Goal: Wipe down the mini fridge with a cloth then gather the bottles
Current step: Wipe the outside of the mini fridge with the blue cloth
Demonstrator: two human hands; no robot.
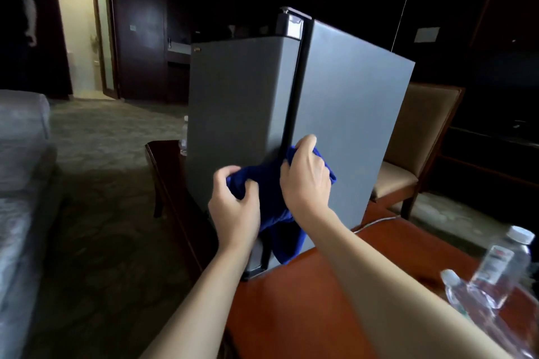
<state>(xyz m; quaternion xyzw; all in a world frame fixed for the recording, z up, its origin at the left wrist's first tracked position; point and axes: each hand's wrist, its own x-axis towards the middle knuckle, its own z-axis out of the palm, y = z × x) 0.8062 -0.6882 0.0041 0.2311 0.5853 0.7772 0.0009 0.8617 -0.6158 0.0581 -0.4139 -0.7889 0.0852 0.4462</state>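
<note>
A grey mini fridge (344, 113) stands on a reddish wooden table (306, 300), one corner edge facing me. A blue cloth (274, 201) is bunched against the lower part of that corner. My left hand (234, 207) grips the cloth's left end in front of the door side. My right hand (304, 174) presses the cloth's right end onto the fridge's side panel. Two clear plastic water bottles lie and stand at the table's right edge, one upright (501, 268) and one tipped (460, 294). Another bottle (184, 136) peeks out behind the fridge's left side.
A brown padded chair (417, 154) stands behind the table on the right. A white cable (376, 223) runs across the table by the fridge. A bed (20, 183) fills the left. A lit doorway (84, 26) lies at the back left, carpet between.
</note>
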